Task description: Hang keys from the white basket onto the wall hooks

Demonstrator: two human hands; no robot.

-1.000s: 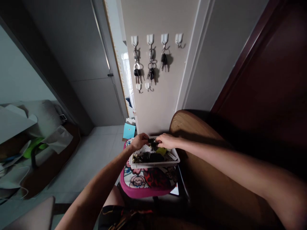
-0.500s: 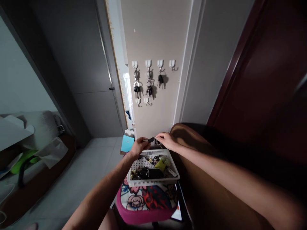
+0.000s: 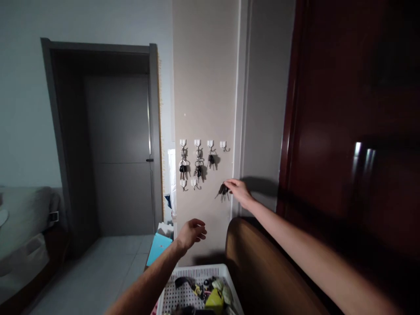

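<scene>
1 empty left hand (image 3: 190, 232) curls loosely above the far edge of the basket (image 3: 201, 268), while near the right edge of the wall panel (image 3: 206, 87) hang the keys (image 3: 223, 190) my right hand (image 3: 239, 191) pinches at the top, best done lightly so they dangle freely.

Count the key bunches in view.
4: three key bunches on the upper row's three leftmost hooks, another bunch in the right hand. The basket may hide more.
</scene>
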